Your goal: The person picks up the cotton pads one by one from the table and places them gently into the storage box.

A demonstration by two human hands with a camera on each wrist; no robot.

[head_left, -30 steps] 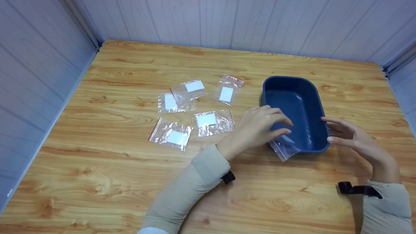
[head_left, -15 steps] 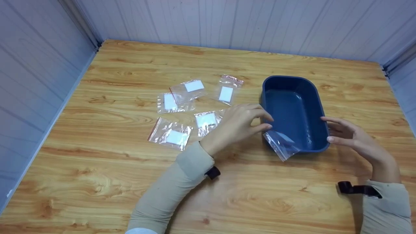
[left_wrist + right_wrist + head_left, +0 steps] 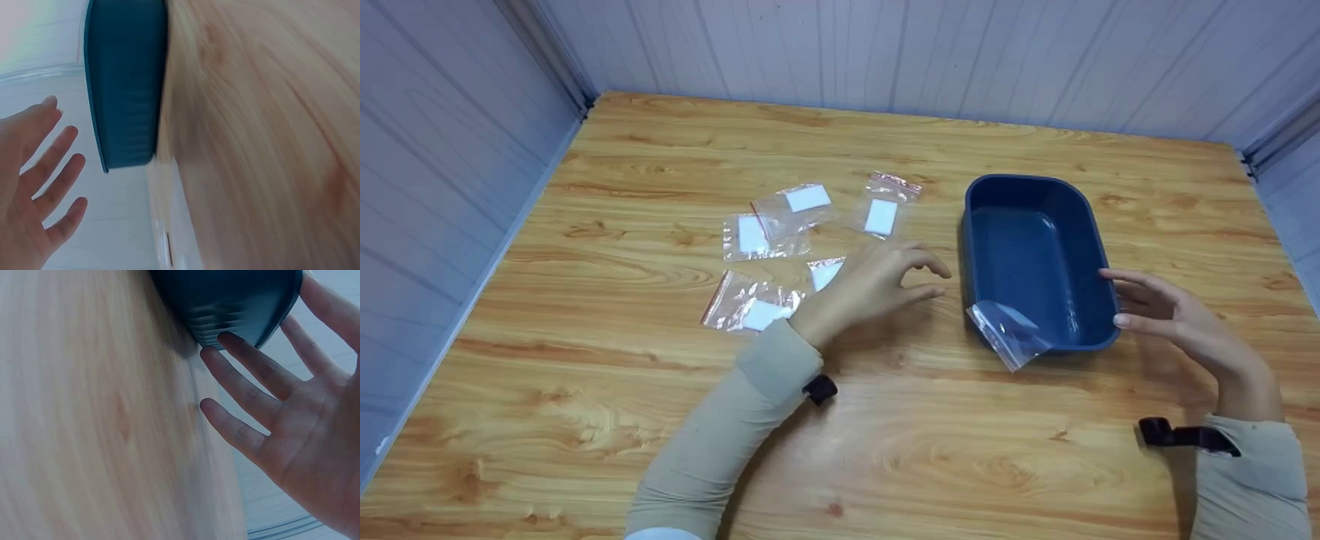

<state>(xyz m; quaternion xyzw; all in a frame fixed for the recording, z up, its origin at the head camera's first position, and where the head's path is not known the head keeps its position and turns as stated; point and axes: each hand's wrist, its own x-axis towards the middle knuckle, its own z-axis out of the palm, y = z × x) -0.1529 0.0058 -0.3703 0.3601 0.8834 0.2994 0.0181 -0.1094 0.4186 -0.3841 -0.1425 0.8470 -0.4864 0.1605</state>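
A dark blue plastic bin [image 3: 1024,255] stands on the right half of the table. Over its near left corner hangs a clear zip bag [image 3: 1009,337], partly inside and partly outside. My left hand [image 3: 874,285] hovers left of the bin, fingers apart and holding nothing. It hides part of a small bag with a white card [image 3: 826,274]. My right hand [image 3: 1174,315] touches the bin's right side with thumb and fingertip. In the right wrist view, its fingers [image 3: 242,385] are extended beside the bin's ribbed wall [image 3: 225,312].
Several more clear zip bags with white cards lie left of the bin: one upright bag [image 3: 883,214], two overlapping ones [image 3: 808,198] farther left, and a nearer bag [image 3: 757,309]. Pale panel walls [image 3: 825,52] border the wooden table [image 3: 960,465] behind and at the sides.
My left hand has moved left, away from the bin and the bag on its rim, and now covers part of another bag. My right hand stays at the bin.
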